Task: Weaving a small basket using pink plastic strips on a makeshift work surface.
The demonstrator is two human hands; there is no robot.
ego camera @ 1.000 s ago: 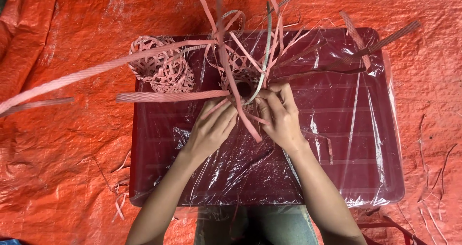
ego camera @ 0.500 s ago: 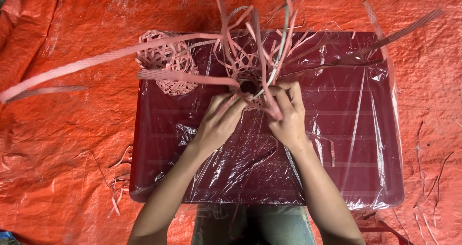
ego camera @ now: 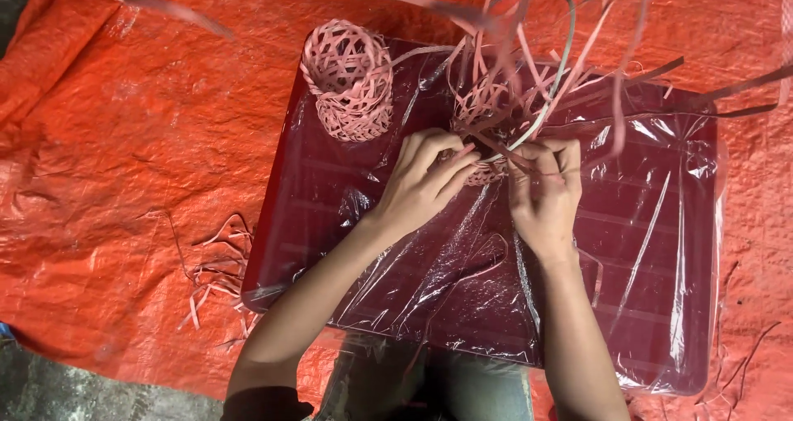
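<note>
A half-woven pink basket (ego camera: 481, 111) sits on a dark red tray wrapped in clear plastic (ego camera: 644, 247), with long pink strips (ego camera: 578, 49) and one pale green strip fanning up and outward from it. My left hand (ego camera: 425, 181) grips the near side of the weave, fingers curled on the strips. My right hand (ego camera: 545, 190) pinches a strip just right of the weave. The lower part of the woven piece is hidden behind my fingers. A finished small open-weave pink basket (ego camera: 349, 78) lies on the tray's far left corner.
An orange tarp (ego camera: 124, 165) covers the ground all around the tray. Cut pink strip scraps (ego camera: 216, 268) lie on the tarp left of the tray, and a few more at the lower right. Bare grey floor (ego camera: 49, 388) shows at the bottom left.
The view has shifted and the strips have swung upward. My hands stay on the weave, the right one now pinching a strip; the finished basket appears more upright at the far left.
</note>
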